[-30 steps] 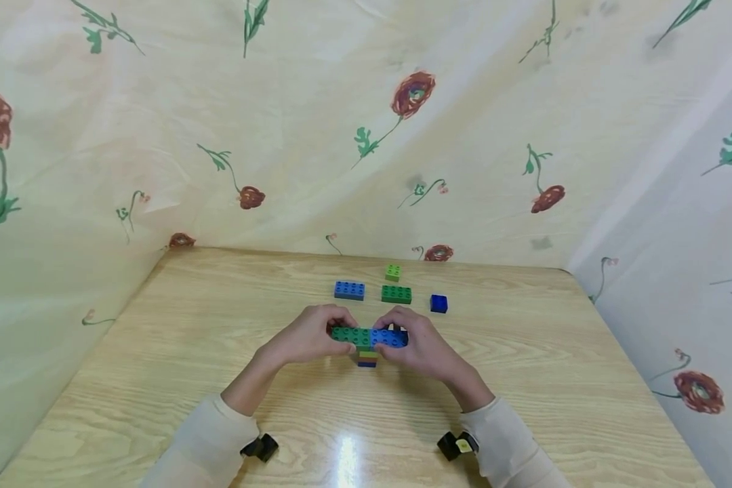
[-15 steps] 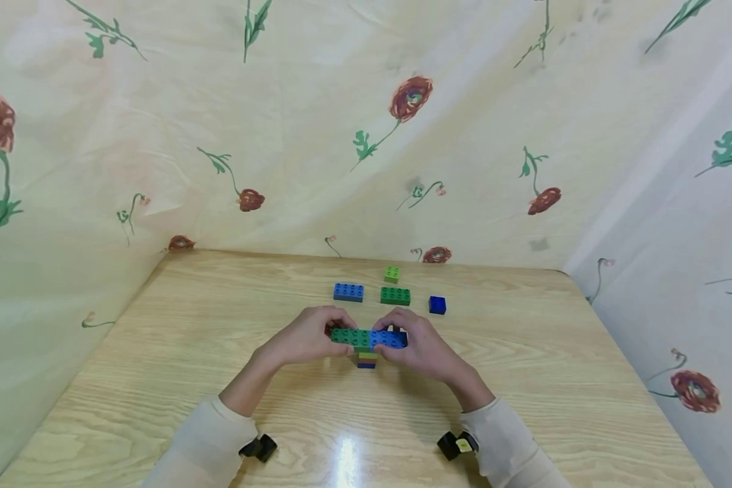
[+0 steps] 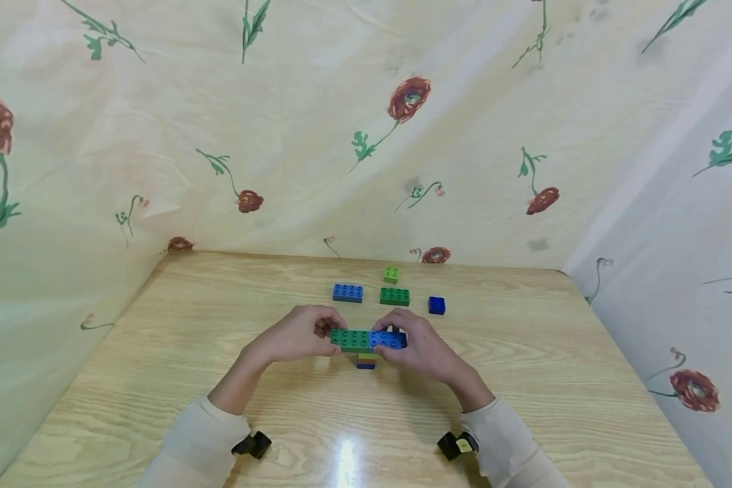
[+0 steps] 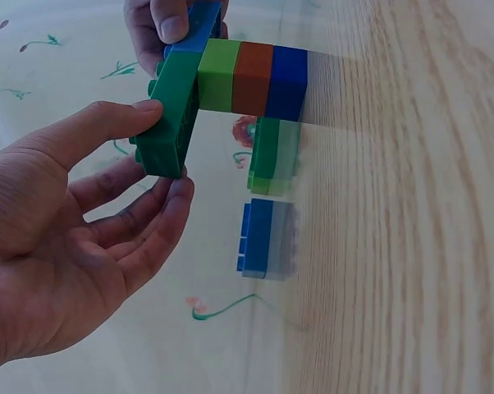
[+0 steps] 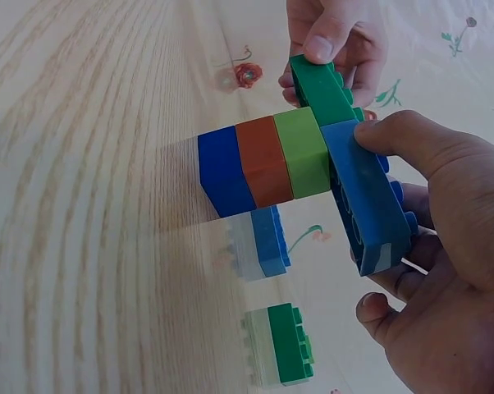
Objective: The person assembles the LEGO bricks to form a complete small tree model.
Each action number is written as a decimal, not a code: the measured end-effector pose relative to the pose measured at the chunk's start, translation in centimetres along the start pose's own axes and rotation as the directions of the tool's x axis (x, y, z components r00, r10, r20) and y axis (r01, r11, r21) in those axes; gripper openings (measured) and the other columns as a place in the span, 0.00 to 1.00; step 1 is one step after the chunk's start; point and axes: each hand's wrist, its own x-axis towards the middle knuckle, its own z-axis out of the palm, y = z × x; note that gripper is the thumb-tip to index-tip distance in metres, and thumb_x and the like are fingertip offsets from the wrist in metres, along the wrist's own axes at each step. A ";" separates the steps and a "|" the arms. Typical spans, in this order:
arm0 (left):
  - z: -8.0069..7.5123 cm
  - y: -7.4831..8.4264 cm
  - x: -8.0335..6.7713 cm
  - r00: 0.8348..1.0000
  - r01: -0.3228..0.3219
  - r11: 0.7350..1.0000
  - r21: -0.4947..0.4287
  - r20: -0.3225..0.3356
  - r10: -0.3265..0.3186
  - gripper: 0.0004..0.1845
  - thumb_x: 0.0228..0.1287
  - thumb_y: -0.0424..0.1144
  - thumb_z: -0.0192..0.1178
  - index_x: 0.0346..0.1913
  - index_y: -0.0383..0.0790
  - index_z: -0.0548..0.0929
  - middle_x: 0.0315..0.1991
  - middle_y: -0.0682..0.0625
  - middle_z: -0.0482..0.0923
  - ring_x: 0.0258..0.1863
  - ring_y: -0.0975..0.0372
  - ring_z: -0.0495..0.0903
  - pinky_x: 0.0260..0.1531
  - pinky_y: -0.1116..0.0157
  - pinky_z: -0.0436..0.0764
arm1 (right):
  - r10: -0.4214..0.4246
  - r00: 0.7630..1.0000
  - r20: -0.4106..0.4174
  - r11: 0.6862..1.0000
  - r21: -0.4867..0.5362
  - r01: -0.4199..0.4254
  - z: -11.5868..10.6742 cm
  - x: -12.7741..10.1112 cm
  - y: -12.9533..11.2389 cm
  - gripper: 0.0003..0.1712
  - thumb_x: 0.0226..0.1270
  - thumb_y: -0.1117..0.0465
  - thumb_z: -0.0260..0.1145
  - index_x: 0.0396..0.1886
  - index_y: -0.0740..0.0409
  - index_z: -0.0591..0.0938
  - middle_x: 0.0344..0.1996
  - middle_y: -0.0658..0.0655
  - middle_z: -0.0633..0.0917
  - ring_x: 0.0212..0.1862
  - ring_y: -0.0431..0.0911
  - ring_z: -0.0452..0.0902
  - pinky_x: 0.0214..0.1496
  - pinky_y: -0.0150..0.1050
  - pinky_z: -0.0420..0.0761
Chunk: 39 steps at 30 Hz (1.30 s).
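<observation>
- Between my two sets of fingers, low over the counter [image 3: 158, 352], sits a brick build [image 3: 368, 342] shaped like a T: a short stack with a long bar across its top.
- No container shows anywhere; every loose brick lies straight on the wood.
- My left hand [image 3: 293, 339] pinches the green brick [image 3: 350, 337] at the bar's left end, thumb on the studded top and fingers [image 4: 161, 217] under it.
- My right hand [image 3: 423, 349] grasps the blue long brick [image 3: 388, 339] at the right end the same way, thumb on top, fingers curled beneath.
- That bar's long axis runs left to right, from one hand to the other, studs facing up.
- Below its middle the stack goes lime block [image 5: 303, 152], brown-red block [image 5: 263, 160], then dark blue base block [image 5: 224, 171], which touches the counter.
- Beyond my fingertips lie a blue flat brick [image 3: 348, 293], a green flat brick [image 3: 394, 296], a small lime brick [image 3: 391, 274] farther back, and a dark blue cube [image 3: 436, 305] off to the right.
</observation>
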 end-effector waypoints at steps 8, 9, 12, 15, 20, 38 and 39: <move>-0.1 -0.1 0.1 1.000 -0.004 1.000 -0.002 -0.001 0.004 0.16 0.61 0.36 0.73 0.51 0.42 0.85 0.41 0.51 0.84 0.39 0.62 0.79 0.43 0.67 0.81 | 0.009 1.000 0.014 1.000 0.007 -0.009 -0.4 0.1 0.1 0.16 0.67 0.51 0.75 0.52 0.46 0.85 0.51 0.46 0.84 0.52 0.43 0.78 0.56 0.39 0.83; 0.0 -0.1 0.1 1.000 -0.003 1.000 -0.003 -0.001 0.003 0.16 0.60 0.36 0.73 0.51 0.42 0.85 0.41 0.51 0.84 0.40 0.62 0.79 0.43 0.67 0.81 | 0.003 1.000 0.015 1.000 0.015 -0.003 -0.6 0.1 0.2 0.16 0.67 0.51 0.74 0.53 0.46 0.85 0.51 0.46 0.85 0.52 0.43 0.78 0.55 0.41 0.82; 0.0 -0.1 0.1 1.000 -0.001 1.000 -0.008 -0.001 0.001 0.15 0.61 0.37 0.73 0.51 0.42 0.85 0.41 0.51 0.83 0.39 0.61 0.79 0.43 0.67 0.81 | -0.039 0.999 -0.004 0.998 0.049 0.039 -1.2 0.3 0.8 0.16 0.68 0.52 0.74 0.53 0.49 0.85 0.50 0.51 0.86 0.50 0.48 0.77 0.49 0.44 0.81; 0.0 -0.1 0.1 1.000 -0.001 1.000 -0.007 -0.001 0.001 0.15 0.61 0.37 0.73 0.51 0.42 0.85 0.41 0.51 0.83 0.39 0.61 0.79 0.43 0.67 0.81 | -0.066 0.997 -0.037 0.997 0.049 0.068 -2.0 0.6 1.4 0.15 0.69 0.54 0.73 0.53 0.48 0.85 0.50 0.55 0.87 0.48 0.50 0.77 0.44 0.44 0.78; -0.1 -0.2 0.1 1.000 0.002 1.000 -0.003 0.002 -0.002 0.15 0.61 0.37 0.73 0.51 0.42 0.85 0.41 0.51 0.83 0.39 0.61 0.79 0.42 0.67 0.81 | -0.047 0.995 -0.086 0.998 0.047 0.051 -3.1 1.4 2.3 0.13 0.70 0.57 0.72 0.52 0.47 0.86 0.48 0.55 0.87 0.46 0.48 0.77 0.43 0.36 0.74; -0.1 -0.3 0.0 1.000 0.015 1.000 -0.018 0.011 -0.014 0.16 0.61 0.36 0.73 0.51 0.42 0.85 0.42 0.50 0.83 0.40 0.61 0.79 0.43 0.66 0.81 | 0.110 0.992 -0.060 0.994 0.026 -0.109 -5.3 5.6 7.8 0.19 0.69 0.60 0.71 0.56 0.62 0.84 0.51 0.60 0.87 0.52 0.53 0.80 0.51 0.42 0.78; -0.1 -0.2 0.0 1.000 0.015 1.000 -0.020 0.012 -0.015 0.16 0.61 0.36 0.73 0.51 0.42 0.85 0.42 0.50 0.83 0.40 0.61 0.79 0.43 0.66 0.81 | 0.120 0.991 -0.057 0.993 0.023 -0.119 -5.4 5.8 8.1 0.19 0.69 0.60 0.71 0.57 0.62 0.84 0.51 0.61 0.87 0.52 0.53 0.79 0.52 0.43 0.78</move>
